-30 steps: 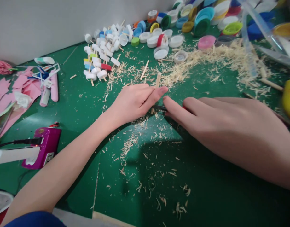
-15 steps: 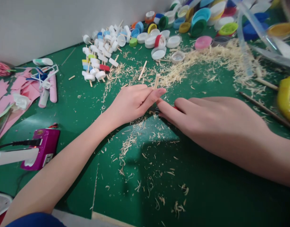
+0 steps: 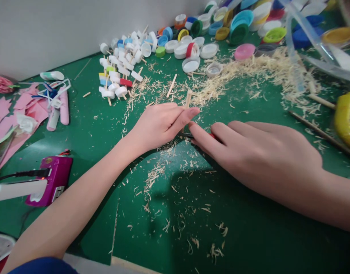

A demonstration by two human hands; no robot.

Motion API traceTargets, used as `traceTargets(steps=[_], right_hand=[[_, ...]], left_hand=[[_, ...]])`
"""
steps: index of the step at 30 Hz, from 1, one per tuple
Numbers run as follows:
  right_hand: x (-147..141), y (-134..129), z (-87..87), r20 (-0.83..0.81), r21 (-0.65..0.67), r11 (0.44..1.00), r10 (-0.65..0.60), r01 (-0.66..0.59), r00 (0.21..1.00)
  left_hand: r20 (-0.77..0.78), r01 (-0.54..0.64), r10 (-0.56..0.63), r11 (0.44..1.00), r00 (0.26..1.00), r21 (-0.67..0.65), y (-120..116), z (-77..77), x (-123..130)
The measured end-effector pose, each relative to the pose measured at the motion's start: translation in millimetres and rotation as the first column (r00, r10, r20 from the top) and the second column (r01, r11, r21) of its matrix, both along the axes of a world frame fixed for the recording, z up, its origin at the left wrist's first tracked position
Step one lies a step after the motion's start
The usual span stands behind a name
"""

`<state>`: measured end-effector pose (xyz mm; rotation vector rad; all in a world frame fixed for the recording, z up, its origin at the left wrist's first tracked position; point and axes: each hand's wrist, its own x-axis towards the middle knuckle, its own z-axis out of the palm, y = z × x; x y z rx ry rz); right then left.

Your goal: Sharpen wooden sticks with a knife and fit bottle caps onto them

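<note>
Head view: both hands meet over the green mat [image 3: 249, 236].
Left hand [image 3: 158, 125] pinches a wooden stick [image 3: 188, 98]; right hand [image 3: 260, 156], palm down, grips a red-handled blade [image 3: 189, 134].

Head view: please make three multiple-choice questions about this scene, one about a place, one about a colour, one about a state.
1. Where does the magenta device lie?
A. left of the left arm
B. among the bottle caps
C. under the right hand

2. What colour is the mat?
A. grey
B. green
C. pink

3. How is the left hand?
A. flat and open
B. raised off the mat
C. closed on a wooden stick

Answers: 1 A, it sits at the left edge. 2 B, green shows under the shavings. 3 C, the stick's end protrudes above the fingers.
</note>
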<state>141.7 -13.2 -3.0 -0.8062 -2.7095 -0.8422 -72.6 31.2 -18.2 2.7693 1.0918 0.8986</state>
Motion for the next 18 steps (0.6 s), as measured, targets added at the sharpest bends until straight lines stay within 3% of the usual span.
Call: traceTargets(steps=[7, 18], right_hand=[[-0.8, -1.5, 1.4, -0.013, 0.091, 0.995, -0.050, 0.051, 0.999], [0.8, 3.0, 5.0, 0.025, -0.034, 0.999, -0.030, 0.031, 0.999]], left_hand=[[-0.030, -0.027, 0.026, 0.999, 0.999, -0.029, -1.2, 1.2, -0.1], [-0.018, -0.029, 0.029, 0.999, 0.999, -0.036, -1.3, 0.7, 0.6]])
